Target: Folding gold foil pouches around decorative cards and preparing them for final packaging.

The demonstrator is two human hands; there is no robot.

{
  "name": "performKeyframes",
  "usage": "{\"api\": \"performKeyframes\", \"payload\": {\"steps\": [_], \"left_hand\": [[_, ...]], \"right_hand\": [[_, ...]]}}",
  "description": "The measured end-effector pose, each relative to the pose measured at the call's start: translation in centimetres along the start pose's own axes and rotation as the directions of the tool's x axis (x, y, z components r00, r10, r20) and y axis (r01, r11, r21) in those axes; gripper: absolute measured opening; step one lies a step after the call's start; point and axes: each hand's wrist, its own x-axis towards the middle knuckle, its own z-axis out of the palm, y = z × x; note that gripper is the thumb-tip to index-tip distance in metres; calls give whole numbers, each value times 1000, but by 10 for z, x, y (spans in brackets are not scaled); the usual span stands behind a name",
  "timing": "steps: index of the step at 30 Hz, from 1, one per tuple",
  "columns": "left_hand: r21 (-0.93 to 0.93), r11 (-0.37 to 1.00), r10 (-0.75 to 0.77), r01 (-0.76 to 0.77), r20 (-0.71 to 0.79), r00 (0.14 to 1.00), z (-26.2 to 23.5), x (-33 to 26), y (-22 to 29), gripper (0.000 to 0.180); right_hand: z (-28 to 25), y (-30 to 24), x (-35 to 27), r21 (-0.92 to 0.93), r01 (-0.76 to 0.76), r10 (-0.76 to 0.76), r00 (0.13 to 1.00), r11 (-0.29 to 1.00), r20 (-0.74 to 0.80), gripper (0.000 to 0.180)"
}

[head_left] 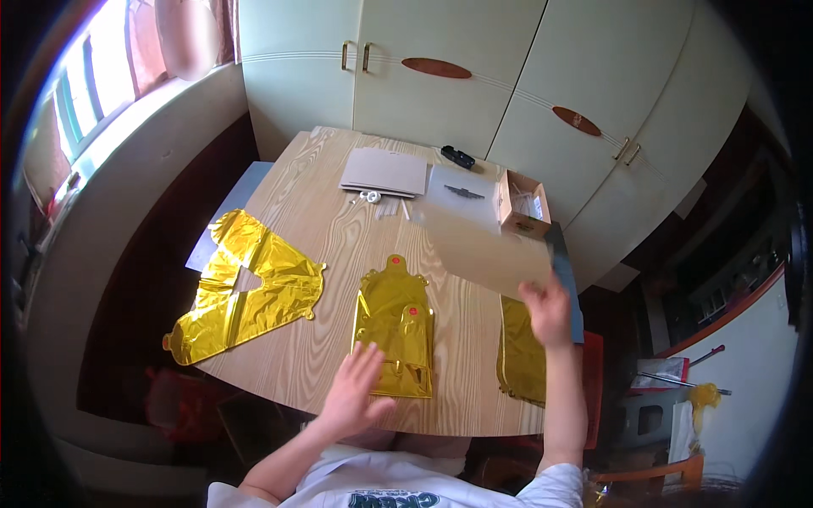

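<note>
A folded gold foil balloon lies flat on the wooden table in front of me. My left hand is at its lower left corner with fingers spread, holding nothing; whether it touches the foil I cannot tell. In my right hand a thin brown cardboard sheet is gripped by its near right corner, blurred by motion. Beneath that hand and forearm, another gold foil balloon is partly hidden. To the left, an opened-out, uninflated gold foil balloon hangs slightly over the table's edge.
A stack of cardboard sheets sits at the far side, with a white roll and thin white sticks just in front. Nearby are a black case, a clear bag and an open cardboard box. Pale cabinets stand behind the table.
</note>
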Motion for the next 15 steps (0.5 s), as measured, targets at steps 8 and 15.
{"api": "performKeyframes", "payload": {"steps": [8, 15], "left_hand": [[-932, 38, -226, 360, 343, 912, -62, 2, -31, 69], [-751, 518, -412, 409, 200, 889, -36, -26, -43, 47]], "right_hand": [[64, -1, -124, 9, 553, -477, 709, 833, 519, 23], [75, 21, -156, -299, 632, -341, 689, 715, 640, 36]]}}
